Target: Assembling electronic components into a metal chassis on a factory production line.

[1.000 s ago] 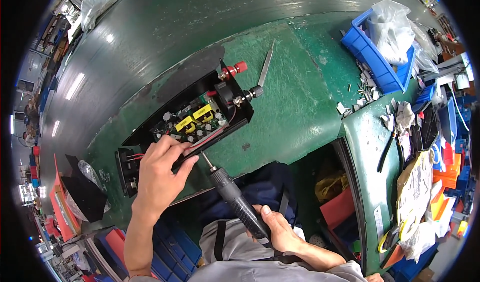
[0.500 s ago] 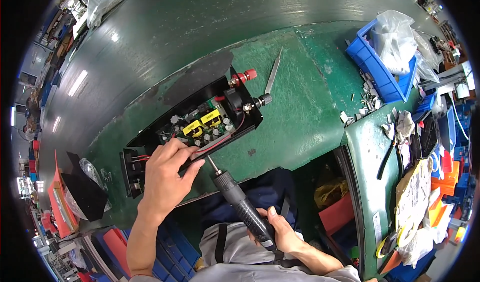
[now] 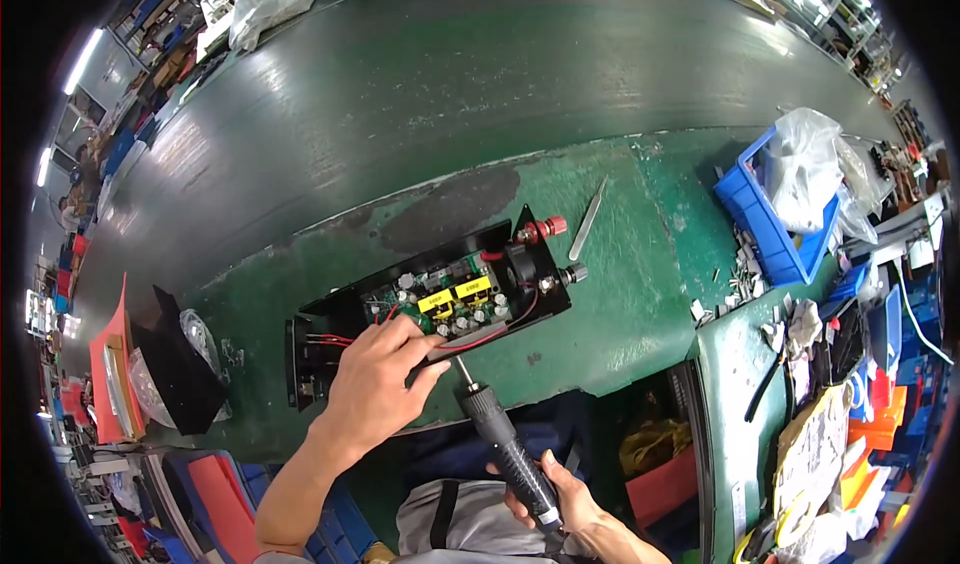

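Observation:
A long black metal case [image 3: 530, 309] lies open on the green bench, a circuit board [image 3: 465, 316] with two yellow-wrapped parts inside it. At its right end are a red terminal post [image 3: 545, 229], a dark terminal post [image 3: 574, 274] and a round fan. My left hand [image 3: 385, 374] pinches the near wall of the case, fingers inside over the edge and thumb outside. My right hand [image 3: 565, 494] is wrapped round a black electric screwdriver [image 3: 505, 439]. Its bit points up at the near wall beside my left thumb; whether it touches a screw is hidden.
Metal tweezers [image 3: 588, 221] lie beyond the case's right end. A blue bin [image 3: 757, 204] with plastic bags stands at right, small metal pieces [image 3: 742, 282] beside it. Black sheet parts [image 3: 178, 359] stand at left. Beyond the bench runs a wide dark green surface [image 3: 480, 74].
The whole view has shifted, so the bench things sit lower in it. The case lies a little more level across the picture. Both hands keep their holds, the screwdriver bit still at the near wall.

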Demonstrator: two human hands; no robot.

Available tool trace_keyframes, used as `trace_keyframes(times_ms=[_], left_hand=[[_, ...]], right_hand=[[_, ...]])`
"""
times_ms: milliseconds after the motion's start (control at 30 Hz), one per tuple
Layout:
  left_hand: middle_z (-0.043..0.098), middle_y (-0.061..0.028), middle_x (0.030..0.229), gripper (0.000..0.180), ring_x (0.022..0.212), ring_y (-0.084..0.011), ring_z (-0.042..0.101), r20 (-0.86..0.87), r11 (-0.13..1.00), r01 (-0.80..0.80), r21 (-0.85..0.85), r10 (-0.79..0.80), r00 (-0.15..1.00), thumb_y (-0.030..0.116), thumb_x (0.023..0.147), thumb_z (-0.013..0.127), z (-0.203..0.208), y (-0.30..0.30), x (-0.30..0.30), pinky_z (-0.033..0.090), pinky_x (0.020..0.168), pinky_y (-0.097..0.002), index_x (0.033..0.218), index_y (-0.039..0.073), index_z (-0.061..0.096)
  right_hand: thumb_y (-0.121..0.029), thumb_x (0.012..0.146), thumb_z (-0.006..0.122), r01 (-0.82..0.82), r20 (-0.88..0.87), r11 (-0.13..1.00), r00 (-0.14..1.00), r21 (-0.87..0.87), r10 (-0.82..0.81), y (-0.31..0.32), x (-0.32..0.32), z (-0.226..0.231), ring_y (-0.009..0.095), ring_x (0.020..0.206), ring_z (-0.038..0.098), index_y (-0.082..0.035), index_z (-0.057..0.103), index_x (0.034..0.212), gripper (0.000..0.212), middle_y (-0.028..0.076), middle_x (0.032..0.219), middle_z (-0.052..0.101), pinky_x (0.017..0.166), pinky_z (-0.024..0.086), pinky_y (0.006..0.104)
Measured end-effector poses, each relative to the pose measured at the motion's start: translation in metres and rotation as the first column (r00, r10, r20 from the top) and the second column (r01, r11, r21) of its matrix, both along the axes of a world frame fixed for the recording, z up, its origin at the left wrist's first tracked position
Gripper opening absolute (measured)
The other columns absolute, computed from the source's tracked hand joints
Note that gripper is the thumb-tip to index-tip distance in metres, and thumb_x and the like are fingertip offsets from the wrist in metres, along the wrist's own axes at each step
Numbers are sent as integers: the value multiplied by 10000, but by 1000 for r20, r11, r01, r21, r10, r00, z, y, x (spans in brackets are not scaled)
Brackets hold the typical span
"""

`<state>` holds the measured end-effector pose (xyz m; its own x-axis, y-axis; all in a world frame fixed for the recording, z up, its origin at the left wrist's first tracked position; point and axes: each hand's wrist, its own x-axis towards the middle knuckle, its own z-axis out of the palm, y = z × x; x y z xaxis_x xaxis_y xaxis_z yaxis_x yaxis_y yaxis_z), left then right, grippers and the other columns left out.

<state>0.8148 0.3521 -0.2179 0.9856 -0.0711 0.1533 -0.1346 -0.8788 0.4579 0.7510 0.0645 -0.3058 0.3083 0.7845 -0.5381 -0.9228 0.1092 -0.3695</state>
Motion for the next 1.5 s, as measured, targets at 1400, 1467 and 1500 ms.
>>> trace_keyframes(times_ms=[1400,1467,1500], left_hand=[[621,-173,886,289,870,-371,628,11,962,-53,-268,59,998,-32,688,827,-3,-2,-1,497,764,-434,951,-86,720],[623,-170,890,272,879,-379,629,54,968,-18,-252,32,998,-19,695,823,-5,-3,-1,503,774,-440,940,-75,720],[623,-170,890,272,879,-379,629,55,968,-16,-252,31,998,-19,695,823,-4,-3,0,503,774,-440,940,-75,720]], right_hand=[[-658,1083,351,196,-70,962,975,-188,-212,22,-26,3,181,536,582,-30,686,1109,713,97,701,674,520,469,300],[-652,1085,350,172,-39,969,983,-175,-181,19,-29,-1,181,536,582,-43,684,1052,696,98,696,671,522,468,299],[-645,1087,359,190,-14,960,980,-204,-197,22,-28,6,174,542,579,-63,686,1034,669,85,706,673,523,462,297]])
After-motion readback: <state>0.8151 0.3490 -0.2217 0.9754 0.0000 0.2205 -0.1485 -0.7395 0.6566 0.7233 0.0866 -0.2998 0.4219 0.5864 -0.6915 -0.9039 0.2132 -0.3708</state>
